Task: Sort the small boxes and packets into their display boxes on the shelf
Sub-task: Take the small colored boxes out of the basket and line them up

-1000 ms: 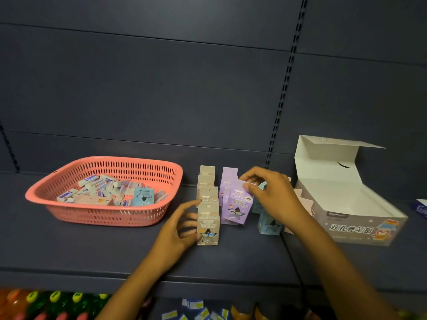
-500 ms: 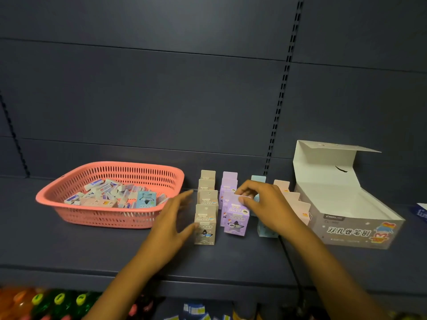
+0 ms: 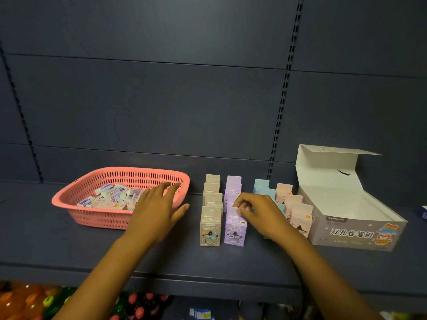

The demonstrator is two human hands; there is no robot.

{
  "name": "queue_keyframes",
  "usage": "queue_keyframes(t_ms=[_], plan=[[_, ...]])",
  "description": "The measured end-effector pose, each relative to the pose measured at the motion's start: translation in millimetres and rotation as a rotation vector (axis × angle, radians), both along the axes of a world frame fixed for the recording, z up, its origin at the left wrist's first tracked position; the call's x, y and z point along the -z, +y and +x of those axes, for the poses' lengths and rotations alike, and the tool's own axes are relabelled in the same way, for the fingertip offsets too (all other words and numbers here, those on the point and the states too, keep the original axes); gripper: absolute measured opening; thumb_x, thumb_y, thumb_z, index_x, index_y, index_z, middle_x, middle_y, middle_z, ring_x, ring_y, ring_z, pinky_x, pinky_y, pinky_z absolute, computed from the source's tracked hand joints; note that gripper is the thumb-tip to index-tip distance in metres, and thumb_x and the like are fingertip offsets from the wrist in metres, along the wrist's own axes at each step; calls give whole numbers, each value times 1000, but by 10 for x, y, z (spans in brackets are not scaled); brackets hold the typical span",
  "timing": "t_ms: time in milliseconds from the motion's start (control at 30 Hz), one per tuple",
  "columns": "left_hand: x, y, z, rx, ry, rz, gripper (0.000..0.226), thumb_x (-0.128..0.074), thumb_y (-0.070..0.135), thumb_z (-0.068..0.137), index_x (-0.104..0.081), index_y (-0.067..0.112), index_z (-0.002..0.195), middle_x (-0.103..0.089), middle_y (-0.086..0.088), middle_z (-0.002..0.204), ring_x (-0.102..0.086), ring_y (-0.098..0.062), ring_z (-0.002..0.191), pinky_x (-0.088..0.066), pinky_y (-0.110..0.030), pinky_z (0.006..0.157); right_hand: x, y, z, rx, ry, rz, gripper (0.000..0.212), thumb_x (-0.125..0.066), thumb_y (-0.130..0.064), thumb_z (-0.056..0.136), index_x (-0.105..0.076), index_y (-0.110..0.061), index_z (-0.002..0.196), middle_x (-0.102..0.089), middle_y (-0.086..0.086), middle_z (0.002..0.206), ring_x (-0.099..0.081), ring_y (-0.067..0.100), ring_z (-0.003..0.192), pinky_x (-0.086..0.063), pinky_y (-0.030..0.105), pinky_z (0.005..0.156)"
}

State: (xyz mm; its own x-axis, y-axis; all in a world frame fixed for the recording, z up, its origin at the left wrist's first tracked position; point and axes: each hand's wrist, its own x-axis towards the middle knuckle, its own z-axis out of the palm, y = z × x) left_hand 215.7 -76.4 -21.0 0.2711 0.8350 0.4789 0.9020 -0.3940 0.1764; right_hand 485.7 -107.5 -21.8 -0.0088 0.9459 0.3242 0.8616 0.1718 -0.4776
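Since half a second ago the left hand (image 3: 154, 211) has left the front beige box (image 3: 209, 226) and swung left toward the pink basket (image 3: 97, 218); it now hovers over the basket's right end with fingers spread and straight, holding nothing. The right hand (image 3: 261, 214) has stayed at the front purple box (image 3: 235, 228), which now stands upright on the shelf (image 3: 69, 248) just beside the beige one. Its curled fingers (image 3: 242, 207) pinch that box's top edge.

The small boxes stand in four rows running back from the centre of the frame toward the wall: the beige row (image 3: 212, 190), the purple row (image 3: 233, 188), a blue row (image 3: 263, 189) partly hidden by the right hand, and a pink row (image 3: 293, 204) right of it. The front pink box (image 3: 301, 217) stands just beside the open display box (image 3: 355, 218) at centre right, whose white lid (image 3: 328, 167) is tipped up and back. The inside that shows is bare white card.

The basket, at centre left of the frame, holds a loose heap of small packets (image 3: 113, 196), mostly white with blue and purple print.

Along the bottom edge of the frame, below the shelf, colourful goods (image 3: 25, 301) show blurred.
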Motion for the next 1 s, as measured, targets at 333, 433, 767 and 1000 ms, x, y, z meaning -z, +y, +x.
queue_keyframes(t_ms=[333, 433, 767, 1000], plan=[[-15, 63, -229, 18, -59, 25, 58, -51, 48, 92, -38, 22, 143, -48, -2, 140, -50, -25, 120, -41, -41, 100, -105, 13, -57, 22, -111, 92, 16, -62, -30, 89, -60, -31, 105, -63, -10, 107, -58, 6, 92, -52, 23, 81], [-40, 102, -343, -1, -79, 38, 58, -53, 46, 92, -40, 20, 142, -51, -3, 136, -52, -25, 118, -42, -40, 98, -153, 58, -214, 20, -163, 127, 29, -59, -37, 91, -53, -32, 118, -54, -9, 127, -53, 9, 112, -46, 24, 91], [-93, 354, -1051, -83, -83, -10, 59, -56, 44, 91, -39, 21, 143, -47, -3, 139, -50, -24, 120, -46, -41, 96, -248, 440, -974, -98, -239, 250, 61, -58, -43, 90, -32, -26, 142, -35, -10, 141, -36, 11, 128, -40, 27, 97], [-113, 686, -1393, -55, -94, -63, 54, -55, 44, 91, -42, 24, 139, -46, 0, 138, -51, -20, 119, -48, -37, 93, -283, 792, -1390, -118, -224, 230, 59, -63, -43, 86, -36, -28, 136, -39, -12, 136, -39, 9, 124, -41, 27, 90]])
